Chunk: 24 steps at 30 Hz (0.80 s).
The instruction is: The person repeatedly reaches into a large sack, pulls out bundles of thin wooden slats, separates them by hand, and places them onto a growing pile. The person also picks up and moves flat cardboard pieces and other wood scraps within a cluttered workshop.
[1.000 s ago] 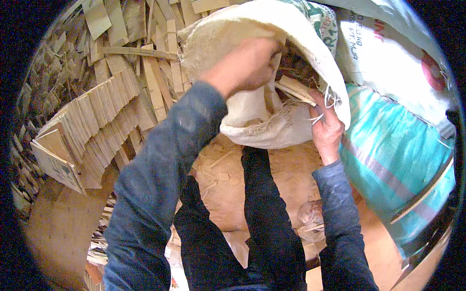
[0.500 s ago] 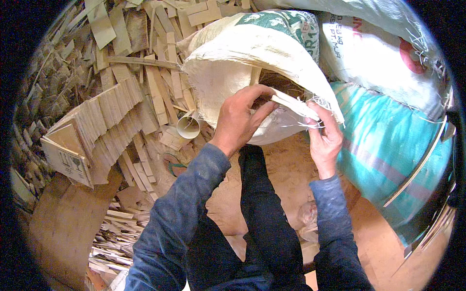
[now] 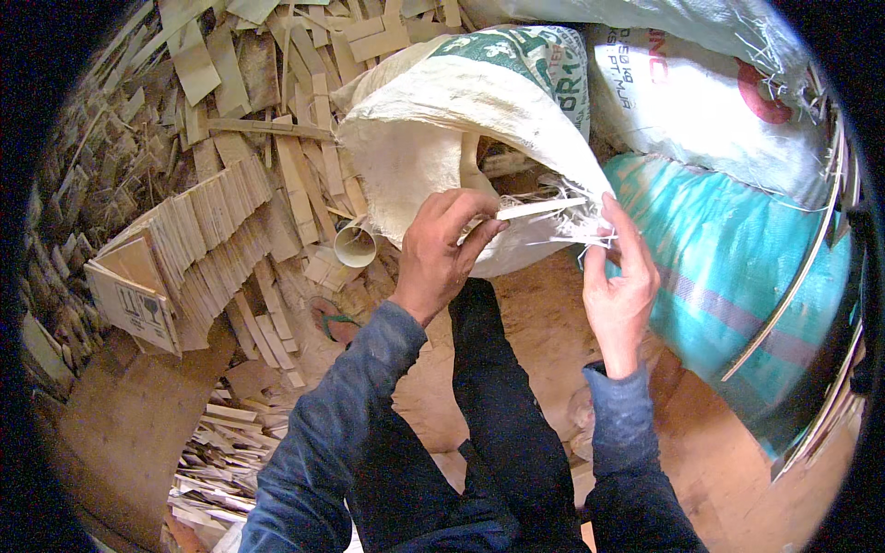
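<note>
A white woven sack (image 3: 415, 124) with green print lies with its mouth open toward me. In front of that mouth, my left hand (image 3: 441, 249) pinches one end of a thin, flat pale strip (image 3: 542, 208), perhaps wood. The strip's other end points to the right. My right hand (image 3: 625, 295) is closed at the sack's right rim, thumb and fingers pinching the frayed white threads (image 3: 579, 227) there. Inside the sack, behind the strip, some wooden pieces (image 3: 509, 164) show in shadow.
Loose wood offcuts (image 3: 304, 166) pile up at the left, beside a row of stacked thin boards (image 3: 207, 230). A pale tube (image 3: 356, 245) stands near the sack. A teal sack (image 3: 737, 267) and a printed white sack (image 3: 701, 101) lie right. More strips (image 3: 226, 461) lie lower left.
My hands have come down slightly and drawn apart. The right fingers no longer reach the strip, which now shows as a thinner single piece, and the sack's rim threads are more exposed.
</note>
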Motion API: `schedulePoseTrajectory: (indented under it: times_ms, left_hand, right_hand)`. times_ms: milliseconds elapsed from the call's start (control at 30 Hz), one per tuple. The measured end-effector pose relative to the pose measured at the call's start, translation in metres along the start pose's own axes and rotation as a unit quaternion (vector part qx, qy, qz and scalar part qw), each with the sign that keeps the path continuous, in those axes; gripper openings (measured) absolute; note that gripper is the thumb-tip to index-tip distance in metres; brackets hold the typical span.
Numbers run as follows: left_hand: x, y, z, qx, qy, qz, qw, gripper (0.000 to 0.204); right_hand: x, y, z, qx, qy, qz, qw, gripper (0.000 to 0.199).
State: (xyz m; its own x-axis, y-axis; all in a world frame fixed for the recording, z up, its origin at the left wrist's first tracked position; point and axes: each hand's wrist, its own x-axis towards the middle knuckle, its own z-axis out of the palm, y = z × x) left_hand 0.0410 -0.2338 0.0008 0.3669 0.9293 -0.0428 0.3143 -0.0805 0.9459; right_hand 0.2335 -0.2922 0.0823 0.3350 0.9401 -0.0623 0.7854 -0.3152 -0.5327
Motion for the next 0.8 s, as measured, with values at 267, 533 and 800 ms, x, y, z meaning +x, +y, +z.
schedulePoseTrajectory:
  times_ms: [267,533,800]
  left_hand:
    - [-0.018,0.028,-0.006,-0.303,0.071,-0.335,0.889,0.024]
    - [-0.046,-0.005,-0.036,-0.553,0.109,-0.482,0.670,0.029]
    - [-0.088,0.022,-0.067,-0.508,0.097,-0.519,0.681,0.017]
  right_hand:
    - [-0.018,-0.053,-0.038,-0.061,-0.012,0.003,0.998,0.035]
    - [-0.029,-0.065,0.003,0.337,-0.132,0.122,0.924,0.038]
    - [-0.044,-0.122,-0.003,0.400,-0.146,0.161,0.890,0.051]
